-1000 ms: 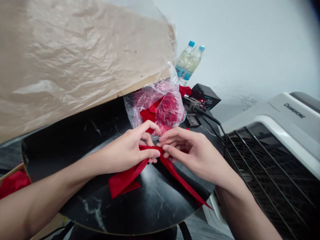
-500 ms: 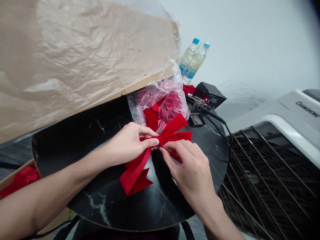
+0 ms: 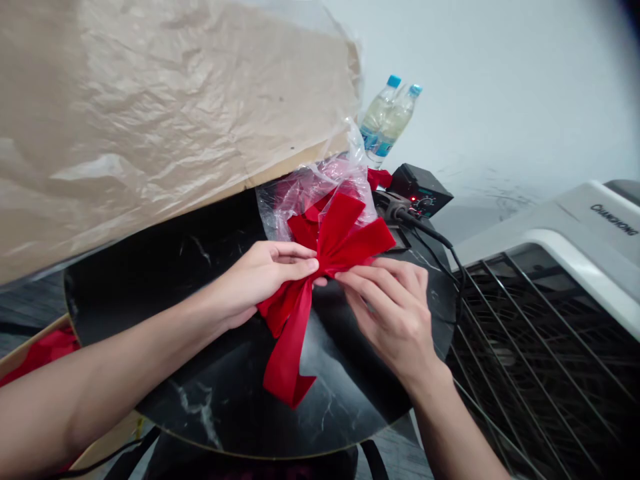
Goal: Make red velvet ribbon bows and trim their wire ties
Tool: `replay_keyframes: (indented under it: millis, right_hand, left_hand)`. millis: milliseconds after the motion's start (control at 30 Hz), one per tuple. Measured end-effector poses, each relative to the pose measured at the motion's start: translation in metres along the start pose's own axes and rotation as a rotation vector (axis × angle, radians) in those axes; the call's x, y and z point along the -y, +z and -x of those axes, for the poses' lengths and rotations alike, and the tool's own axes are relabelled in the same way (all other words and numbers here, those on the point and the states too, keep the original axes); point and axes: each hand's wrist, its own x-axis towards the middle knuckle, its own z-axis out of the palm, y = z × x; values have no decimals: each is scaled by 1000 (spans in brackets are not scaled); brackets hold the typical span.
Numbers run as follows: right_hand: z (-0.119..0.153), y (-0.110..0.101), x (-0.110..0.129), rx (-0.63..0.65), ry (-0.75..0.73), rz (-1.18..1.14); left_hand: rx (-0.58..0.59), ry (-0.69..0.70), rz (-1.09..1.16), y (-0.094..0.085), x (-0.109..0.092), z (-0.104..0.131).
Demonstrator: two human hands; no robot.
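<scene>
A red velvet bow (image 3: 345,233) is held above the black marbled table, its loops fanning up and right and its tails hanging down toward me. My left hand (image 3: 275,273) pinches the bow's gathered centre between thumb and fingers from the left. On the other side, my right hand (image 3: 387,297) has its fingertips closed on the lower right of the bow, close to the centre. What lies under those fingertips is partly hidden. Just behind the bow rests a clear plastic bag (image 3: 280,207) with red pieces inside.
The round black table (image 3: 200,400) carries a black control box (image 3: 420,190) with a cable. Two bottles (image 3: 383,123) stand behind. Plastic-covered cardboard (image 3: 200,113) fills the upper left. A cooler (image 3: 550,320) stands at right, a box of red fabric (image 3: 43,353) at lower left.
The bow has turned, so its loops point higher and its tails hang nearer to me. My right hand has shifted slightly right and up. My left hand keeps its pinch.
</scene>
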Motion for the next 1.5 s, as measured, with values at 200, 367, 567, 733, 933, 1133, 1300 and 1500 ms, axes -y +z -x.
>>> replay_keyframes:
  millis: [200,367,567,733,933,1133,1300,1500]
  right_hand:
    - [-5,13,42,67,504,-389]
    - [-13,21,51,96,784,-723]
    - [-11,16,44,29,1002,-1031]
    - [-11,21,37,66,1101,-1153]
    - [-16,31,38,-125,1014,-1064]
    - [-16,33,37,-159,1071,-1209]
    - [-16,27,33,-122,1086,-1292]
    - [-11,19,28,-28,1073,-1380]
  left_hand:
    - [-103,268,-181,0,2,2]
    - [50,436,-209,-2,2,5]
    - [103,268,-22,-2,-2,8]
    - [66,303,-61,1,3,4]
    - [2,490,-286,1,1,6]
    - [92,357,-320,0,-5,13]
    - [145,316,-273,5,-6,17]
    - [112,297,-205,4,-7,16]
